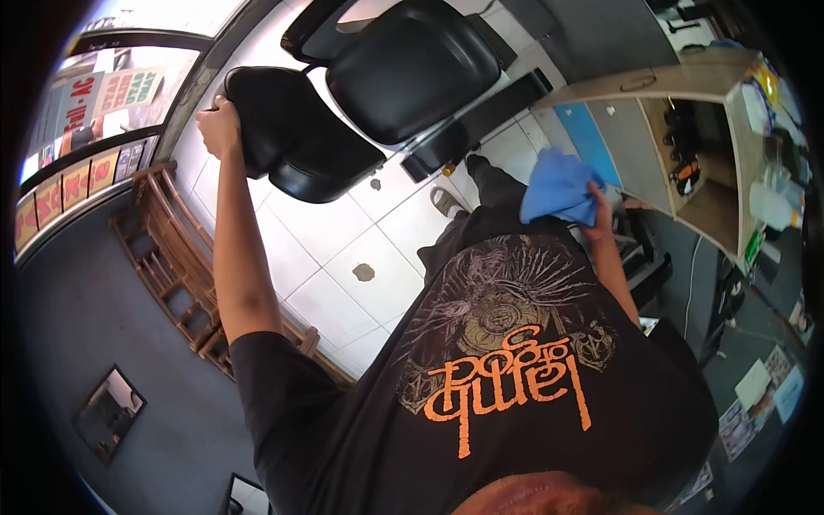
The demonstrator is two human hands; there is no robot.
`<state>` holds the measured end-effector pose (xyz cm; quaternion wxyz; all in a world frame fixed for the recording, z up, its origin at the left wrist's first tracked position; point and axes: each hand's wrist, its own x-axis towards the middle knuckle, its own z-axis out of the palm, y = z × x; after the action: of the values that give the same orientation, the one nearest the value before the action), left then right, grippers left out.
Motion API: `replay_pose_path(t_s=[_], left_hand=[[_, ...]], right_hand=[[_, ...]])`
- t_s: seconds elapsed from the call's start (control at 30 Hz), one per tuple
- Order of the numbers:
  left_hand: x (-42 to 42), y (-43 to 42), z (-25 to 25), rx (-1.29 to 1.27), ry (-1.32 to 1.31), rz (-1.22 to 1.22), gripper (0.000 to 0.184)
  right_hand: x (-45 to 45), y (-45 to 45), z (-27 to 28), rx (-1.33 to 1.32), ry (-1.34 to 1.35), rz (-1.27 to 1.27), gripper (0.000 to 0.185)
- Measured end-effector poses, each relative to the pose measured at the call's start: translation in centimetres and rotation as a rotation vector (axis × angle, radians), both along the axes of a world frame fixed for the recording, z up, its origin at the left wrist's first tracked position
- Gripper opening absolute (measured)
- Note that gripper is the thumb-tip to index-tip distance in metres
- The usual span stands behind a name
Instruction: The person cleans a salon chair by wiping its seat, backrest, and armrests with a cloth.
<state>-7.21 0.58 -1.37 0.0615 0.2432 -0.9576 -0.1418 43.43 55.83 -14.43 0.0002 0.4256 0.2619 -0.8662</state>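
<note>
My left hand (220,129) reaches forward and grips the outer edge of a black padded chair back (292,129), with its fingers curled at the edge. Joined to this back is a wide black seat (412,69), and the whole looks like a salon chair. On my other side, my right hand (600,215) is closed on a bunched blue cloth (558,187). The cloth hangs in front of the cabinet, apart from the chair.
White floor tiles (335,292) carry a few dark patches. A wooden bench (167,257) lines the left wall, below a glass door or window (120,86). To the right stands a cabinet (639,137) with an open compartment, and bottles (777,206) on top.
</note>
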Motion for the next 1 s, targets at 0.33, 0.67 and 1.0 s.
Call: replay_pose_path(t_s=[0.33,0.67,1.0], left_hand=[[-0.4,-1.1,-1.0,-0.017,0.016,-0.030,0.071],[-1.4,-2.0,-1.5,-0.115,0.023,-0.033,0.057],[-0.8,-2.9,-1.4,-0.078,0.025,-0.054,0.055]], right_hand=[[-2.9,0.2,-12.3,-0.100,-0.144,-0.073,0.044],[-24.0,-1.0,-26.2,0.608,0.097,0.328,0.037],[-28.9,-6.8,-28.4,0.641,0.310,0.454,0.037]])
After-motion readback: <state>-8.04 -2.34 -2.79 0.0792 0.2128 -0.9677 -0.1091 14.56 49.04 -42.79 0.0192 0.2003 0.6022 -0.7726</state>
